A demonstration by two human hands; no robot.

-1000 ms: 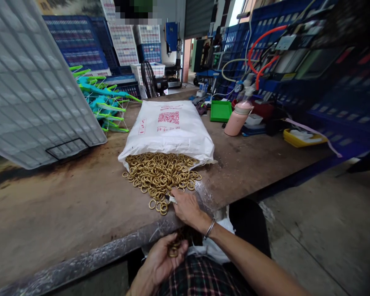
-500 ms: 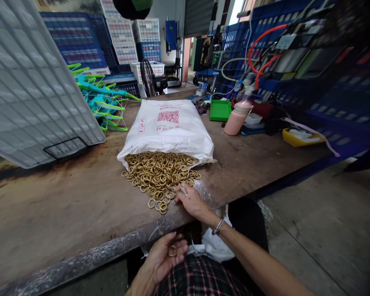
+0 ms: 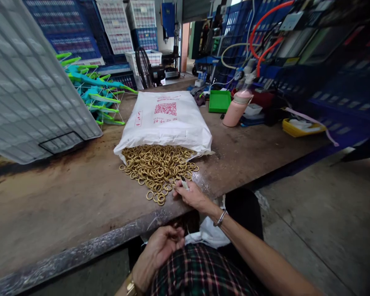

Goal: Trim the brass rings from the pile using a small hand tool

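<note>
A loose heap of brass-coloured rings (image 3: 157, 166) spills from the mouth of a white woven sack (image 3: 169, 129) lying on the table. My right hand (image 3: 193, 195) rests at the heap's near right edge, closed on a short, pale tool with a dark tip (image 3: 184, 183) that points up and away; its kind is unclear. Below the table edge, close to my body, my left hand (image 3: 165, 244) is turned palm up with its fingers curled in. Whatever lies in those fingers is hidden. Another white sack (image 3: 211, 234) hangs open under the table edge near my lap.
A grey-white plastic crate (image 3: 40, 90) stands tilted at left, beside green and blue plastic pieces (image 3: 94, 92). Behind the sack are a black fan (image 3: 144, 70), a green tray (image 3: 219, 101) and a pink bottle (image 3: 236, 109). A yellow tray (image 3: 302, 126) sits at right.
The fingers of my left hand have curled inward, and the ring that lay on them no longer shows. My right hand stays by the heap. The view has tipped slightly downward.
</note>
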